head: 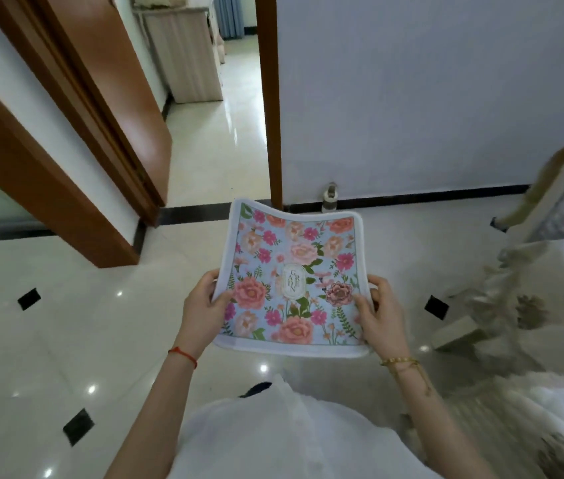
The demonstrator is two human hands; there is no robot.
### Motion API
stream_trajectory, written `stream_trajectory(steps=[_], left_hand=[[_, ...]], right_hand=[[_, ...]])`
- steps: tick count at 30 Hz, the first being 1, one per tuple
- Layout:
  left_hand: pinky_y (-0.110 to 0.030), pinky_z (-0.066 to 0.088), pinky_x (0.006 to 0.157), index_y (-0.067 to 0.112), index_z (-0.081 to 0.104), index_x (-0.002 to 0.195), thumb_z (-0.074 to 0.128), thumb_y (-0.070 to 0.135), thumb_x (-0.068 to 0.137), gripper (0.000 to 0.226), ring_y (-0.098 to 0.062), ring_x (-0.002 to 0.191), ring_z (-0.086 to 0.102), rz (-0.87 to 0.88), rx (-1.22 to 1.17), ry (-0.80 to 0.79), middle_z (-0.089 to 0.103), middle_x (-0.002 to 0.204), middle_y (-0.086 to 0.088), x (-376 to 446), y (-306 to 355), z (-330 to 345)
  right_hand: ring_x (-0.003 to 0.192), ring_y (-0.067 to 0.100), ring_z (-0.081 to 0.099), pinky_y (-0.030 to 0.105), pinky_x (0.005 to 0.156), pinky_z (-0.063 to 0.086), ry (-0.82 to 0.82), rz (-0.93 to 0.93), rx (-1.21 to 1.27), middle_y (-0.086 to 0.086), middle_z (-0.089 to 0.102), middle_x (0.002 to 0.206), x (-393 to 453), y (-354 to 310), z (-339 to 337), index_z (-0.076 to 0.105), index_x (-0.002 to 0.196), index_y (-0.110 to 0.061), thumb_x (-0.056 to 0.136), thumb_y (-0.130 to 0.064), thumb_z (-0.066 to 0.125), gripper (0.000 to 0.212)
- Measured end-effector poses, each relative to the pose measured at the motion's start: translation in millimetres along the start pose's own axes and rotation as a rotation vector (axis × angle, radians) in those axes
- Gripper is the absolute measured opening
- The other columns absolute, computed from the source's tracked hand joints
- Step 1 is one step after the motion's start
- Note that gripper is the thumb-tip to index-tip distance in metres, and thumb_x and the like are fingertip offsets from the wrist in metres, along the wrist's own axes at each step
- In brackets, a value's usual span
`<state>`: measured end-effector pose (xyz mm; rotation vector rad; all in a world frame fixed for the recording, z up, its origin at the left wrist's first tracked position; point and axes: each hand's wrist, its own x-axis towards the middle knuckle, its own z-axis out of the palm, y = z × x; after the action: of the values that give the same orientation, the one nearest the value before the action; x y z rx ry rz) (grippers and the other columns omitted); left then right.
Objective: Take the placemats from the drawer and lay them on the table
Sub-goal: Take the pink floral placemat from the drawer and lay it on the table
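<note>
I hold a floral placemat flat in front of me over the tiled floor. It has a white border, pink and red flowers on pale blue, and an oval label in the middle. My left hand grips its left edge, thumb on top. On the opposite edge, my right hand grips the same way. Whether more than one mat is stacked in my hands I cannot tell. Neither a drawer nor a table top is clearly in view.
An open wooden door and a doorway lie ahead on the left. A white wall stands ahead. Pale carved furniture sits at the right edge. The glossy floor has small black inlays.
</note>
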<state>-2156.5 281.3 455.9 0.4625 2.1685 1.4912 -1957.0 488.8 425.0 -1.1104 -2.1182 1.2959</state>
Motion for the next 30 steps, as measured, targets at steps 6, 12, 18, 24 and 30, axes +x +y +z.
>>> stream_trajectory(steps=[6, 12, 18, 24, 30], left_hand=[[-0.024, 0.058, 0.064, 0.023, 0.056, 0.109, 0.059, 0.011, 0.091, 0.022, -0.015, 0.086, 0.07, 0.038, 0.026, -0.21, 0.069, 0.102, 0.002, 142, 61, 58], [-0.029, 0.06, 0.069, 0.025, 0.055, 0.113, 0.06, 0.017, 0.091, 0.024, -0.016, 0.088, 0.07, 0.076, 0.091, -0.418, 0.068, 0.103, 0.002, 272, 110, 160], [-0.024, 0.059, 0.062, 0.023, 0.055, 0.113, 0.06, 0.016, 0.091, 0.024, -0.017, 0.089, 0.07, 0.085, 0.086, -0.543, 0.067, 0.102, 0.006, 386, 169, 294], [-0.041, 0.058, 0.079, 0.027, 0.056, 0.106, 0.056, 0.009, 0.093, 0.022, -0.02, 0.094, 0.067, 0.174, 0.067, -0.649, 0.066, 0.109, -0.004, 486, 253, 423], [-0.035, 0.06, 0.073, 0.012, 0.056, 0.118, 0.054, 0.006, 0.094, 0.025, -0.018, 0.091, 0.069, 0.181, 0.073, -0.704, 0.068, 0.107, -0.003, 573, 302, 537]], right_hand=[[0.071, 0.011, 0.07, 0.034, 0.057, 0.06, 0.165, 0.126, 0.059, -0.006, 0.068, 0.095, 100, -5, -24, 0.043, 0.115, -0.028, 0.095, -0.025, 0.052, 0.022], [0.069, -0.001, 0.066, 0.02, 0.057, 0.055, 0.391, 0.215, 0.081, -0.013, 0.064, 0.089, 200, 21, -61, 0.046, 0.114, -0.021, 0.095, -0.018, 0.054, 0.02], [0.074, -0.005, 0.065, 0.013, 0.056, 0.052, 0.514, 0.25, 0.095, -0.014, 0.064, 0.093, 323, 53, -132, 0.048, 0.114, -0.018, 0.094, -0.018, 0.055, 0.021], [0.067, -0.004, 0.065, 0.01, 0.054, 0.049, 0.606, 0.231, -0.007, -0.005, 0.067, 0.094, 455, 74, -230, 0.049, 0.115, -0.012, 0.093, -0.017, 0.056, 0.023], [0.068, -0.005, 0.065, 0.012, 0.057, 0.052, 0.674, 0.293, -0.013, -0.011, 0.064, 0.093, 557, 97, -294, 0.047, 0.118, -0.017, 0.094, -0.021, 0.055, 0.026]])
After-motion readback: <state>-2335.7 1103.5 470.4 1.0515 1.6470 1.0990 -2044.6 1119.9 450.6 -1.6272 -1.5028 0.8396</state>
